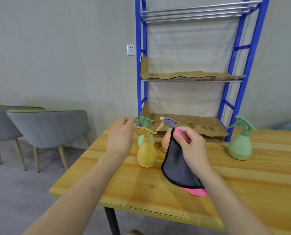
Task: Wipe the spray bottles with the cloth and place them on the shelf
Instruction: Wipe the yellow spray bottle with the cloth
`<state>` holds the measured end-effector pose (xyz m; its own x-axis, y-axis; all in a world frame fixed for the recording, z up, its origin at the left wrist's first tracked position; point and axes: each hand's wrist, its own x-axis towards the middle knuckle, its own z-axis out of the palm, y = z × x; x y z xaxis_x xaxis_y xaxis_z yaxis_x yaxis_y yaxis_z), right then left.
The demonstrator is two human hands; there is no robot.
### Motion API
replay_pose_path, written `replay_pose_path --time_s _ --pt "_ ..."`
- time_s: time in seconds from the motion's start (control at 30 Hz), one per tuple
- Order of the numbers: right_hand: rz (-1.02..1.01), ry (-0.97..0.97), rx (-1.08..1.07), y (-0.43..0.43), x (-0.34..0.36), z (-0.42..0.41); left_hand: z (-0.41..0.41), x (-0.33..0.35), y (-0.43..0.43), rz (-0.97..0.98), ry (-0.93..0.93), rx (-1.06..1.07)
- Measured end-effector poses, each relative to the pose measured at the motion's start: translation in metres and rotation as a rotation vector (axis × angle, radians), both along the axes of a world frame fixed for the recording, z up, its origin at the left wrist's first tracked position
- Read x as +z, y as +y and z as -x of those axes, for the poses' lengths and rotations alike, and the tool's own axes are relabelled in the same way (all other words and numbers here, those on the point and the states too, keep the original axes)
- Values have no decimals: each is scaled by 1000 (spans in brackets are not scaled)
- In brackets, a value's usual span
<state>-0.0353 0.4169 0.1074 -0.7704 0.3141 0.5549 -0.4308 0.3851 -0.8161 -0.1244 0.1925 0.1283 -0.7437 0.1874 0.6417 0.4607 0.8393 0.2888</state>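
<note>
- the wooden table [141, 189] takes up the front, with a yellow spray bottle [146, 155] standing upright on it, so I'll place everything off that bottle
- just right of it and a bit nearer is the cloth [177, 167]. It's grey with black trim and a pink underside, and it hangs down until its bottom edge lies on the table
- the right hand [192, 146] has the top of the cloth, grip pinched tight on the fold with thumb and fingers curled round it
- the left hand [121, 136] is up at the bottle's left, by its sprayer head. The grip is loose, fingers only lightly curled, holding nothing. Can't tell if the fingertips touch the sprayer tbh
- behind the cloth, to the bottle's right, there's an orange spray bottle [166, 141] with a grey sprayer, and the cloth rests against it
- straight behind the yellow one, very close, is a green spray bottle [143, 120]
- well off to its right, a second green spray bottle [240, 146] stands on its own
- behind the bottle is the blue shelf [246, 73] with cardboard [192, 126] on its lower levels
- far left of it, grey chairs [48, 128]
</note>
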Motion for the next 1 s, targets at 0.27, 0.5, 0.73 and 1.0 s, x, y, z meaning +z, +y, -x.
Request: replay_pose_path --time_s 0.27,0.5,0.73,1.0 --pt "-20 -26 -27 5 -1 -4 11 2 -3 -65 -280 7" --pt "1 5 -97 23 4 -14 3 2 8 -216 -326 -1" --pt "-54 11 -171 41 11 -30 -24 -1 30 -229 -314 -50" --pt "-117 0 -281 74 23 -54 -65 -12 76 -316 -389 -261"
